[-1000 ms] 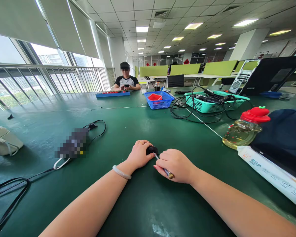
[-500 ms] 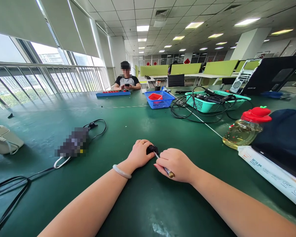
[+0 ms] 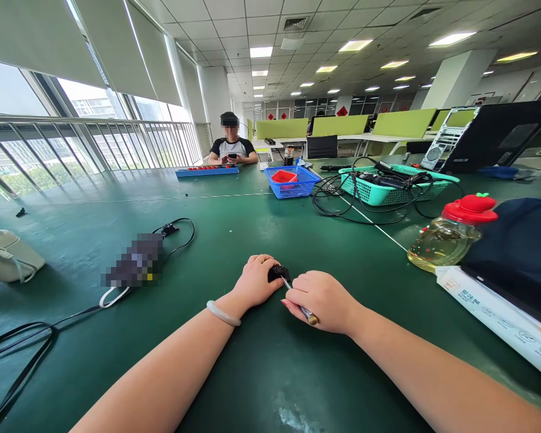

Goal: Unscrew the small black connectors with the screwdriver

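Note:
A small black part [image 3: 278,273], its exact kind too small to make out, sits on the green table just ahead of me. My left hand [image 3: 258,281] is closed around its left side and holds it down. In my right hand [image 3: 321,300] is a slim metal tool that looks like a small screwdriver [image 3: 310,314], gripped like a pen. Its thin tip slants up and left and meets the near right edge of the black part. The brass-coloured end sticks out below my fingers. My palm hides the middle of the handle.
Left lie a dark blurred pouch [image 3: 137,260] with a cord and a beige case [image 3: 8,255]. Right stand a red-lidded bottle [image 3: 446,240] and a white packet [image 3: 496,319]. Farther off are a blue basket [image 3: 293,187], a teal basket [image 3: 369,195] of cables and a seated person [image 3: 233,146].

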### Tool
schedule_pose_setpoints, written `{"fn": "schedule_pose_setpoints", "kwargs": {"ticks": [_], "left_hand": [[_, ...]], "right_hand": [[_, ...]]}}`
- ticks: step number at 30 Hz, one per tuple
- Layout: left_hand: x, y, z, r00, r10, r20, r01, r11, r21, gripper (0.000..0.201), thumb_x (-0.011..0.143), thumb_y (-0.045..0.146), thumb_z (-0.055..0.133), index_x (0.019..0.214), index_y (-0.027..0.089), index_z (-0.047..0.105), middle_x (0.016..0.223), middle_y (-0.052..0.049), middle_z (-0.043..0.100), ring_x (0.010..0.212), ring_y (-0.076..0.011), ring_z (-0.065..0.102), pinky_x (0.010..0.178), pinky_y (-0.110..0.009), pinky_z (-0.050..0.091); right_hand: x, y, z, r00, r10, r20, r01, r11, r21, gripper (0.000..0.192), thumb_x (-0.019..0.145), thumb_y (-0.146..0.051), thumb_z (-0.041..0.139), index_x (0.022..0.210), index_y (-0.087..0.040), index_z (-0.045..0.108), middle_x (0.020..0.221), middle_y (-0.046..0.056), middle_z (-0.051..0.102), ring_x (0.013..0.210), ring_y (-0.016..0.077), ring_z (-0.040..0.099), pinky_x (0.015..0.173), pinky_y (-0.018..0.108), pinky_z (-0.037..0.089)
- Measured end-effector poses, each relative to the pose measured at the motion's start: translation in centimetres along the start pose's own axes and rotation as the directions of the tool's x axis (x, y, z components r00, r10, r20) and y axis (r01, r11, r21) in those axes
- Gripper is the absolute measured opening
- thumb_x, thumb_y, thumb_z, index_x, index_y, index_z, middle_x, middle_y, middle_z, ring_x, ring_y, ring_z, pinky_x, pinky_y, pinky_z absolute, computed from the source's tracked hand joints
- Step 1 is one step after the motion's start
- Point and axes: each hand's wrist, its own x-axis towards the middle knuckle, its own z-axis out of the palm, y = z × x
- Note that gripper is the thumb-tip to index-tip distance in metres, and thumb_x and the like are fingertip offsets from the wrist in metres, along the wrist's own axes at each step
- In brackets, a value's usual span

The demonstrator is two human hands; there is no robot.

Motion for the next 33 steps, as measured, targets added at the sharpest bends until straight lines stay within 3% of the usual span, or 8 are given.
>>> {"fn": "schedule_pose_setpoints", "kwargs": {"ticks": [16,19,21,24,28,30,33], "left_hand": [[0.0,0.0,0.1,1.0,-0.011,0.008,0.011,1.0,0.025,0.029,0.081,0.036,0.066,0.106,0.019,0.064,0.12,-0.009,0.063,0.118,-0.0291,0.049,0.104,-0.045,0.042],[0.1,0.0,0.0,1.0,-0.012,0.012,0.012,1.0,0.022,0.029,0.081,0.036,0.066,0.105,0.02,0.064,0.118,-0.009,0.064,0.117,-0.0288,0.05,0.104,-0.045,0.042],[0.0,0.0,0.0,1.0,-0.016,0.012,0.016,1.0,0.021,0.03,0.081,0.038,0.067,0.105,0.02,0.064,0.119,-0.009,0.063,0.118,-0.0292,0.049,0.104,-0.045,0.042],[0.0,0.0,0.0,1.0,-0.011,0.003,0.011,1.0,0.013,0.029,0.081,0.039,0.068,0.104,0.021,0.064,0.12,-0.009,0.063,0.119,-0.0292,0.05,0.104,-0.045,0.042],[0.0,0.0,0.0,1.0,-0.007,0.0,0.007,1.0,-0.003,0.03,0.08,0.038,0.069,0.105,0.021,0.064,0.121,-0.009,0.063,0.119,-0.0294,0.05,0.105,-0.046,0.041],[0.0,0.1,-0.1,1.0,-0.01,0.006,0.01,1.0,-0.012,0.03,0.08,0.037,0.069,0.105,0.021,0.065,0.122,-0.009,0.063,0.12,-0.0294,0.05,0.106,-0.046,0.041],[0.0,0.1,-0.1,1.0,-0.014,0.01,0.014,1.0,-0.018,0.029,0.08,0.036,0.07,0.104,0.021,0.065,0.123,-0.009,0.063,0.12,-0.0296,0.05,0.106,-0.046,0.041]], "right_hand": [[-0.2,0.5,0.2,0.998,0.042,-0.048,-0.041,0.999,0.024,0.033,0.092,-0.02,0.048,0.06,-0.019,0.054,0.056,-0.002,0.046,0.053,0.0119,0.035,0.055,0.027,0.026],[-0.3,0.7,0.1,0.992,0.117,-0.054,-0.111,0.988,0.106,0.032,0.092,-0.02,0.047,0.061,-0.019,0.055,0.056,-0.002,0.047,0.052,0.0117,0.038,0.055,0.027,0.027],[-0.3,0.9,0.0,0.972,0.231,-0.046,-0.214,0.948,0.235,0.033,0.093,-0.021,0.046,0.062,-0.019,0.056,0.057,-0.001,0.049,0.052,0.0115,0.041,0.054,0.026,0.03],[-0.3,1.4,0.1,0.881,0.472,-0.008,-0.415,0.782,0.466,0.035,0.094,-0.028,0.045,0.063,-0.019,0.057,0.059,0.0,0.054,0.054,0.0119,0.046,0.055,0.026,0.035],[-0.6,2.5,0.7,0.642,0.753,0.142,-0.608,0.388,0.693,0.041,0.091,-0.048,0.05,0.062,-0.02,0.059,0.05,-0.002,0.044,0.049,0.0126,0.042,0.05,0.027,0.032],[-0.7,3.1,1.2,0.527,0.818,0.232,-0.63,0.193,0.752,0.045,0.087,-0.056,0.054,0.061,-0.02,0.059,0.047,-0.004,0.038,0.045,0.0118,0.038,0.047,0.027,0.029],[-0.8,3.6,1.7,0.443,0.849,0.288,-0.583,0.028,0.812,0.046,0.081,-0.061,0.061,0.059,-0.02,0.059,0.047,-0.005,0.037,0.045,0.0106,0.037,0.047,0.027,0.029]]}}
